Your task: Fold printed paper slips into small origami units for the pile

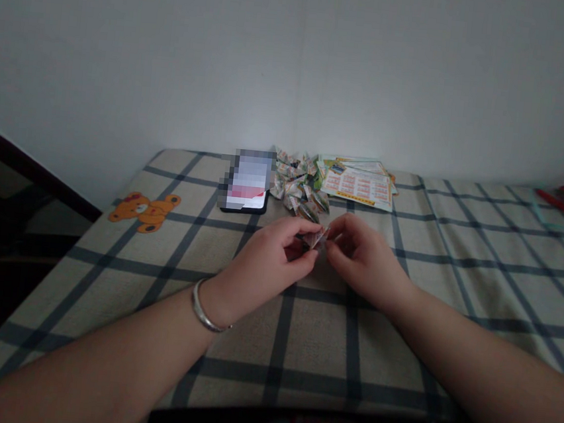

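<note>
The left hand (281, 248) retains the folded paper (314, 238) between slightly parted thumb and fingers, just in front of the folded-paper pile (294, 189), while the right hand (365, 256), fingertips nearly together, meets its right tip, pinch indeterminable.

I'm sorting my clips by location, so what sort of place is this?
Probably a room at home: there's a checked cloth, with a cartoon bear and folded paper pieces on it.
</note>
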Demonstrator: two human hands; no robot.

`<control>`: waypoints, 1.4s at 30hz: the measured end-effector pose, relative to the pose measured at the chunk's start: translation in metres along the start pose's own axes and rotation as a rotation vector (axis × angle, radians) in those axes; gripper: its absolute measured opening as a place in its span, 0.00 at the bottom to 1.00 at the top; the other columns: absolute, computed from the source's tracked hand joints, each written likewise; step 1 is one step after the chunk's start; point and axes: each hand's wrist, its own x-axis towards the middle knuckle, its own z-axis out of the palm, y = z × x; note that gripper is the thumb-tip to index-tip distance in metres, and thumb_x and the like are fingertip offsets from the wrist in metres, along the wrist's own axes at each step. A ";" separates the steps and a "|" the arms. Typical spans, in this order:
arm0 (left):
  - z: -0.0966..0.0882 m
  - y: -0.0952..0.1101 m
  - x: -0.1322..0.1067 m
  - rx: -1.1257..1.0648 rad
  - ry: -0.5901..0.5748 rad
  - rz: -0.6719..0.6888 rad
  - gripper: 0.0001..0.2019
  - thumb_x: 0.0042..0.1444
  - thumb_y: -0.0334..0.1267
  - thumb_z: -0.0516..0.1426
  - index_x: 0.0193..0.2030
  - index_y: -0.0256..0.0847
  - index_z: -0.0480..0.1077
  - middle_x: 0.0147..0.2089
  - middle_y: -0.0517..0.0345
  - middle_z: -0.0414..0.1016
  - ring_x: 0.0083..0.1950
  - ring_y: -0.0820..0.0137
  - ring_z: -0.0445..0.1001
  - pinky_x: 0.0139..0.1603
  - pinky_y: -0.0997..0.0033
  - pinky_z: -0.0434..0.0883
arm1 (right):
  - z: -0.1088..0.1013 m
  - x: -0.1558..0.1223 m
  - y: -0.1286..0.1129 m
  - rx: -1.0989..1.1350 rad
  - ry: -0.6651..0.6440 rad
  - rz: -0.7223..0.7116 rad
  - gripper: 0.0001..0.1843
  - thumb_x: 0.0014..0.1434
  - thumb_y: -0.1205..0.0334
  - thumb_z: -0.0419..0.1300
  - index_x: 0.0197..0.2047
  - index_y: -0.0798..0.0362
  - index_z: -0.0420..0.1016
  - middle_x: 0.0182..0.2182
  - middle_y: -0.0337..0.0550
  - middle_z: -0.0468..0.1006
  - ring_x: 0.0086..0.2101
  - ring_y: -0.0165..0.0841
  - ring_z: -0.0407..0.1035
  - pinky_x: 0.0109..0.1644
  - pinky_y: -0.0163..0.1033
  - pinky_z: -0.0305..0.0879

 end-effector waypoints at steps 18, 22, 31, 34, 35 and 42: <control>0.000 -0.008 0.006 -0.415 -0.067 -0.238 0.15 0.56 0.33 0.60 0.51 0.39 0.70 0.43 0.56 0.78 0.36 0.74 0.78 0.40 0.70 0.78 | 0.001 0.005 0.014 0.089 0.069 -0.186 0.12 0.54 0.72 0.57 0.42 0.50 0.71 0.35 0.38 0.77 0.29 0.27 0.69 0.30 0.33 0.66; -0.001 -0.007 0.007 -0.462 -0.057 -0.275 0.14 0.56 0.32 0.60 0.50 0.38 0.71 0.44 0.55 0.78 0.38 0.74 0.78 0.44 0.68 0.78 | -0.002 0.006 0.016 0.027 0.051 -0.248 0.12 0.55 0.73 0.57 0.42 0.51 0.71 0.35 0.38 0.75 0.29 0.26 0.69 0.31 0.32 0.66; -0.003 -0.005 0.009 -0.692 -0.023 -0.419 0.09 0.58 0.27 0.57 0.45 0.37 0.73 0.46 0.55 0.78 0.44 0.75 0.78 0.51 0.69 0.77 | -0.011 0.006 0.013 -0.126 0.004 -0.420 0.15 0.58 0.75 0.53 0.46 0.50 0.70 0.42 0.44 0.75 0.39 0.32 0.71 0.40 0.37 0.68; -0.004 -0.003 0.010 -0.697 -0.047 -0.425 0.10 0.59 0.27 0.57 0.46 0.37 0.73 0.47 0.54 0.77 0.45 0.74 0.77 0.53 0.68 0.76 | -0.013 0.005 0.013 -0.134 -0.019 -0.437 0.16 0.56 0.74 0.56 0.47 0.50 0.69 0.42 0.43 0.74 0.39 0.32 0.71 0.40 0.36 0.68; -0.004 -0.002 0.011 -0.702 -0.052 -0.425 0.09 0.59 0.27 0.57 0.46 0.37 0.73 0.47 0.54 0.77 0.45 0.74 0.77 0.53 0.68 0.76 | -0.013 0.005 0.013 -0.146 -0.025 -0.438 0.16 0.56 0.73 0.57 0.48 0.50 0.68 0.42 0.43 0.74 0.39 0.32 0.71 0.39 0.36 0.69; -0.003 -0.001 0.009 -0.658 -0.063 -0.371 0.10 0.57 0.28 0.59 0.45 0.37 0.71 0.46 0.55 0.77 0.44 0.74 0.77 0.49 0.69 0.76 | -0.012 0.004 0.012 -0.264 -0.016 -0.391 0.15 0.60 0.59 0.62 0.49 0.50 0.69 0.43 0.45 0.75 0.37 0.33 0.72 0.37 0.38 0.69</control>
